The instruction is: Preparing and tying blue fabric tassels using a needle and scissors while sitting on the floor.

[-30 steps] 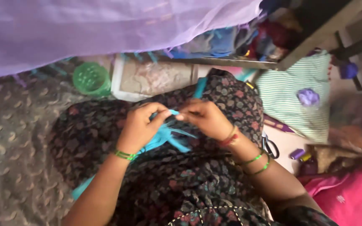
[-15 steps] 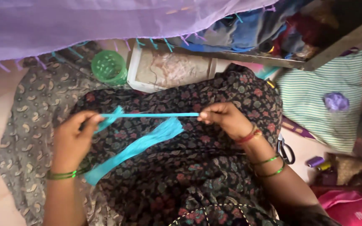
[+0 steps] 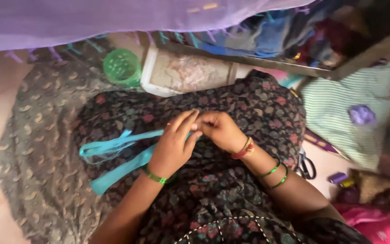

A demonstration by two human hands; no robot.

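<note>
The left hand (image 3: 173, 147) and the right hand (image 3: 220, 130) meet over the lap, fingertips pressed together and pinching the end of the turquoise thread bundle (image 3: 113, 156). The bundle lies on the dark flowered cloth (image 3: 249, 101) and trails toward 8 o'clock from the hands. To do this step well, she probably needs a firm pinch and even tension, so the strands do not slip apart. A green cup (image 3: 122, 68) stands at 11 o'clock.
</note>
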